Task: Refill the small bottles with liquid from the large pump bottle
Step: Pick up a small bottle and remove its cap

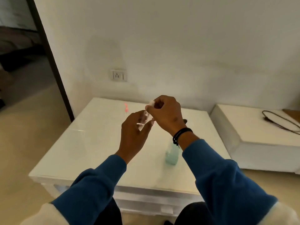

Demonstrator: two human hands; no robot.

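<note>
On the far left part of the worktop a small pink thing stands alone; it is too blurred for me to say whether it is 1 of the small bottles or a cap.

My left hand is raised over the middle of the worktop, its fingers curled round the lower part of a small clear bottle. I hold it tilted, top pointing up and to the right, so that my other hand can get at the top end.

My right hand sits just above and to the right, its fingers bent and pinching that top end. I judge that I am working the cap, though whether loosening or tightening I cannot tell. Both hands keep the bottle in the air, clear of the worktop, which gives room to twist.

Below my right wrist, near me on the worktop, stands a pale green bottle, upright and partly hidden by my arm; its top is covered, so I cannot confirm a pump. It is close at hand, probably for the filling.

On the low white unit at the far right lies a dark cable.
</note>
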